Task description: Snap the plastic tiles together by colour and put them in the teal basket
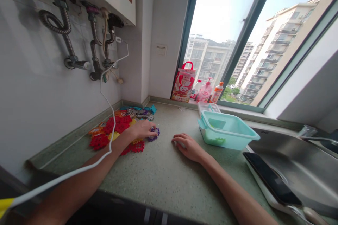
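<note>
A heap of flat plastic snowflake pieces (117, 126) in red, orange, yellow, teal and purple lies on the grey-green counter (163, 172) by the left wall. My left hand (142, 129) rests at the heap's right edge, fingers curled onto a purple piece (154, 134). My right hand (187, 146) lies palm down on the bare counter to the right, fingers bent, nothing visible in it. A pale teal plastic tub (227, 132) stands just right of that hand, with a few green bits inside.
A white cable (108, 98) hangs from the wall pipes across my left arm. A red bag (183, 85) and bottles (208, 91) stand on the window sill. A steel sink (298, 168) and a dark phone (271, 179) are at the right.
</note>
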### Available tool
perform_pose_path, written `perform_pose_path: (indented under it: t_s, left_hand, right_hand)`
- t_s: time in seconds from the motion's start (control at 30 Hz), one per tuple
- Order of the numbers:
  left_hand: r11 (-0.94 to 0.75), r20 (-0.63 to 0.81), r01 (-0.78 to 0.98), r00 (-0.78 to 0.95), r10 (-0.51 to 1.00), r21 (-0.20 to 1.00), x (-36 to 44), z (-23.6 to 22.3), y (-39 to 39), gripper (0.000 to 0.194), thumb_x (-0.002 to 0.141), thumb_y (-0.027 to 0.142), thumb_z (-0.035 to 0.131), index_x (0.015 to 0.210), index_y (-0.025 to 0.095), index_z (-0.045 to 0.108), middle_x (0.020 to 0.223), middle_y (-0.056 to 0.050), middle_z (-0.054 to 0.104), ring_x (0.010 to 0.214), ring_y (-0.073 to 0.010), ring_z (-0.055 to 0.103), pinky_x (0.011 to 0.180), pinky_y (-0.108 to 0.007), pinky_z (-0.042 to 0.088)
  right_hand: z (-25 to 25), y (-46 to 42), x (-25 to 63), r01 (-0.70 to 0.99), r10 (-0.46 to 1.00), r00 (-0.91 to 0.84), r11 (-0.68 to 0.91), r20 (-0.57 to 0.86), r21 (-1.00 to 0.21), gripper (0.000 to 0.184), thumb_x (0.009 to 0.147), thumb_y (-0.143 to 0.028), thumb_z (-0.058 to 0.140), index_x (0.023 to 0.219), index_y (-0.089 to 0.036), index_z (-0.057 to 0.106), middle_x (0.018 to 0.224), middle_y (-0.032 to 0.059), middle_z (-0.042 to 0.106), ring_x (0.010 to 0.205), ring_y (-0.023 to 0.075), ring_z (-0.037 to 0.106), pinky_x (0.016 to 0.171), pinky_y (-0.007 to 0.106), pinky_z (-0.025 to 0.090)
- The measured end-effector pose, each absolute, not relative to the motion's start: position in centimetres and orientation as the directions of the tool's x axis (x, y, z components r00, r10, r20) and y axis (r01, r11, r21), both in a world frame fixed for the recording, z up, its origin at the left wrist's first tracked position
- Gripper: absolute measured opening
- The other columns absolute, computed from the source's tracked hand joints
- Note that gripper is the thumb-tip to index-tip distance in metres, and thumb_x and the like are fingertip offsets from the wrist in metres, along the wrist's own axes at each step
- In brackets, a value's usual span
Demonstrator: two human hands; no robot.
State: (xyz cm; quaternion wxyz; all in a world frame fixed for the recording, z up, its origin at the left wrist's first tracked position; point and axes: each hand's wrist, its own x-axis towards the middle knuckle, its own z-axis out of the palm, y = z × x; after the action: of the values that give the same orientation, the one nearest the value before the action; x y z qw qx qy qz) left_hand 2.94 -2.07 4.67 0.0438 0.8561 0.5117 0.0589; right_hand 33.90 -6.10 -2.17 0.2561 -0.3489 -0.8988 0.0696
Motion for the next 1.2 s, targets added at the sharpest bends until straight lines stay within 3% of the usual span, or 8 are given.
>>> perform_pose_path:
  t_s: [0.2,0.4,0.53,0.63,0.73,0.83,1.03,1.2]
  left_hand:
    - [-0.625,0.224,0.757,0.586,0.779,0.19,5.7,2.0,-2.9,0.04,0.101,0.054,0.056,0.122,0.027,0.076,0.102,-0.008,0.08,0.093,-0.0247,0.075,0.077,-0.029,0.05]
    - [-0.687,0.354,0.706,0.607,0.711,0.17,5.7,1.6,-1.5,0.036,0.106,0.033,0.046,0.13,0.025,0.072,0.122,-0.007,0.076,0.111,-0.0216,0.07,0.099,-0.031,0.051]
    - [-0.478,0.385,0.875,0.415,0.825,0.08,2.3,2.8,2.2,0.038,0.105,0.031,0.046,0.133,0.025,0.071,0.137,-0.009,0.069,0.13,-0.0242,0.059,0.116,-0.037,0.041]
    - [-0.309,0.299,0.951,0.287,0.91,0.028,-0.9,3.2,4.7,0.04,0.105,0.037,0.047,0.139,0.031,0.068,0.157,-0.008,0.054,0.146,-0.0286,0.046,0.124,-0.049,0.03]
    - [-0.202,0.243,0.979,0.2,0.949,-0.015,-3.7,2.7,6.2,0.044,0.105,0.05,0.046,0.14,0.036,0.068,0.163,-0.009,0.048,0.153,-0.0351,0.036,0.125,-0.063,0.019]
    - [-0.119,0.269,0.99,0.135,0.954,-0.075,-5.9,1.9,6.7,0.053,0.102,0.06,0.045,0.136,0.031,0.073,0.162,-0.013,0.049,0.152,-0.0395,0.035,0.125,-0.067,0.012]
    - [0.087,0.331,0.987,-0.039,0.943,-0.133,-8.6,2.5,6.3,0.058,0.1,0.059,0.044,0.119,0.017,0.08,0.134,-0.024,0.068,0.131,-0.0433,0.055,0.116,-0.066,0.027]
    - [0.19,0.309,0.977,-0.154,0.939,-0.092,-9.6,3.1,5.7,0.053,0.1,0.044,0.045,0.114,0.006,0.079,0.129,-0.03,0.069,0.124,-0.0443,0.059,0.109,-0.06,0.037]
  right_hand:
    - [-2.5,-6.4,33.9,0.616,0.691,-0.595,0.72,0.411,-0.319,0.038,0.101,-0.025,0.057,0.138,-0.027,0.067,0.138,0.0106,0.069,0.126,0.0282,0.064,0.11,0.046,0.053]
    - [-2.2,-6.9,32.4,0.631,0.721,-0.608,0.693,0.333,-0.347,0.069,0.1,-0.043,0.067,0.163,-0.031,0.041,0.17,0.0135,0.034,0.153,0.0338,0.04,0.124,0.055,0.036]
    - [-2.2,-6.9,31.5,0.627,0.695,-0.666,0.718,0.269,-0.303,0.057,0.103,-0.049,0.062,0.157,-0.034,0.051,0.168,0.0127,0.039,0.156,0.0353,0.035,0.125,0.062,0.031]
    - [-2.3,-6.8,31.5,0.618,0.69,-0.656,0.723,0.304,-0.308,0.054,0.104,-0.047,0.062,0.155,-0.033,0.054,0.165,0.012,0.043,0.154,0.0343,0.039,0.124,0.059,0.034]
    - [-2.4,-6.7,31.6,0.626,0.704,-0.635,0.71,0.319,-0.322,0.052,0.103,-0.047,0.062,0.153,-0.033,0.056,0.164,0.0112,0.046,0.152,0.0346,0.043,0.124,0.058,0.036]
    - [-2.2,-6.6,31.6,0.629,0.712,-0.643,0.702,0.283,-0.334,0.053,0.103,-0.049,0.06,0.153,-0.031,0.057,0.164,0.0121,0.046,0.152,0.0344,0.042,0.125,0.058,0.035]
    - [-2.0,-6.5,31.9,0.629,0.723,-0.639,0.688,0.262,-0.363,0.052,0.103,-0.049,0.059,0.152,-0.03,0.058,0.164,0.012,0.046,0.152,0.0338,0.041,0.125,0.056,0.034]
    - [-2.3,-6.5,32.2,0.613,0.72,-0.628,0.691,0.294,-0.384,0.049,0.103,-0.046,0.06,0.149,-0.03,0.062,0.16,0.0125,0.051,0.149,0.034,0.046,0.124,0.056,0.037]
